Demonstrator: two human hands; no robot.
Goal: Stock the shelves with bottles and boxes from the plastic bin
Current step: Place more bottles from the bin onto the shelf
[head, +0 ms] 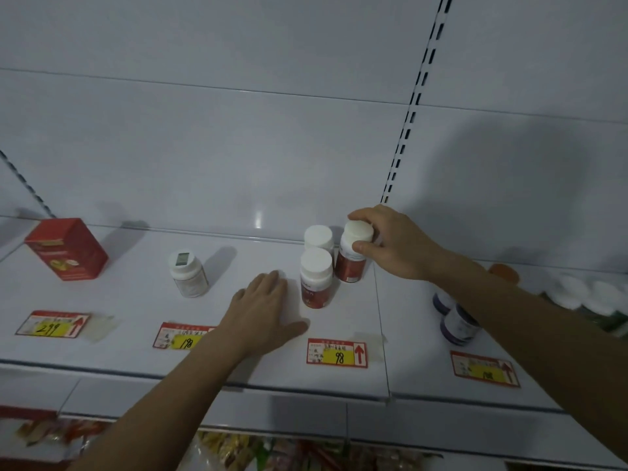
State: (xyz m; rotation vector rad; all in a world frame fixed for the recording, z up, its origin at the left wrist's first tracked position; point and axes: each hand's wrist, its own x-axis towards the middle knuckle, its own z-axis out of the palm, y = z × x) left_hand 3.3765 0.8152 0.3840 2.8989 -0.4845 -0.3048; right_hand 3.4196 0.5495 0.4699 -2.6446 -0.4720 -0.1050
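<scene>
On a white metal store shelf (238, 362), a person's right hand (394, 246) curls its fingers (362, 248) round the white cap of a red-labelled plastic bottle (351, 263), apparently setting it upright beside two matching white-capped bottles (316, 277) above the red-and-yellow price tag marked 98 (337, 353). The left hand (268, 311) rests flat and open on the shelf, holding nothing, probably for balance. A red cardboard box (68, 249) and a pale-labelled white bottle (188, 273) stand well apart to the left.
</scene>
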